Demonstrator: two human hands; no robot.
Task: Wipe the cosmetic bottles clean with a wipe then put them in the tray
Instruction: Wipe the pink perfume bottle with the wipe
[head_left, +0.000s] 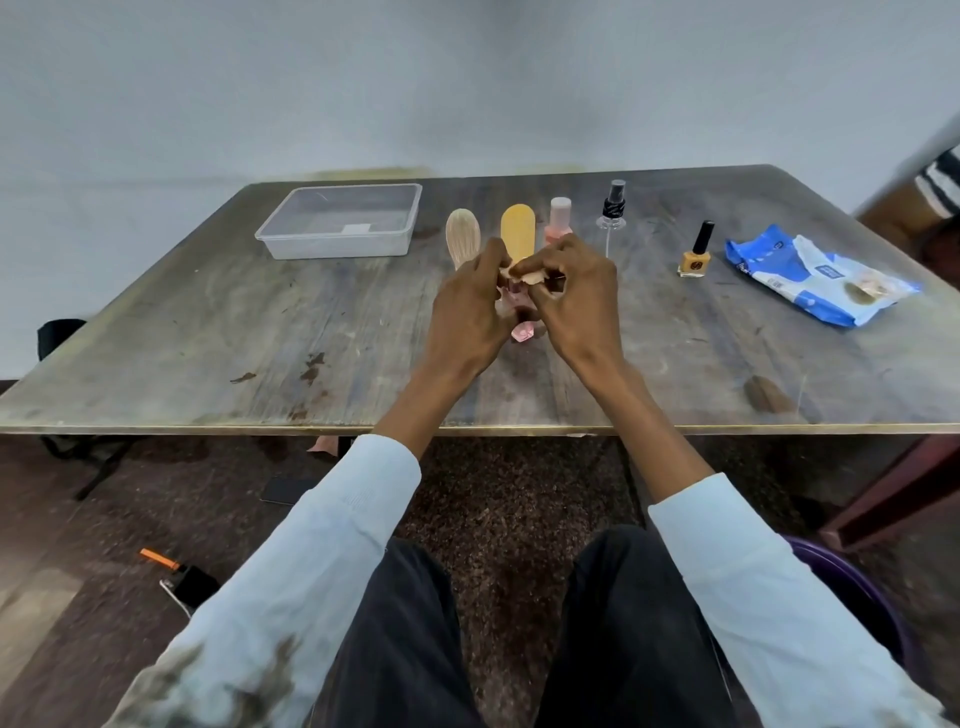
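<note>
Both hands meet above the middle of the table. My left hand (470, 312) grips a small pink bottle (521, 328), mostly hidden by fingers. My right hand (574, 299) pinches a beige wipe (524, 273) against the bottle's top. Behind the hands stand a cream tube (462, 236), a yellow tube (517, 228), a pink bottle (559, 221) and a clear spray bottle (612, 215). An orange nail polish bottle (696, 254) stands further right. The clear plastic tray (337, 221) sits at the back left.
A blue and white wipes pack (815, 273) lies at the right of the worn wooden table (260, 322). Dark stains mark the table near its front edge. A purple bin (857, 587) stands on the floor at my right.
</note>
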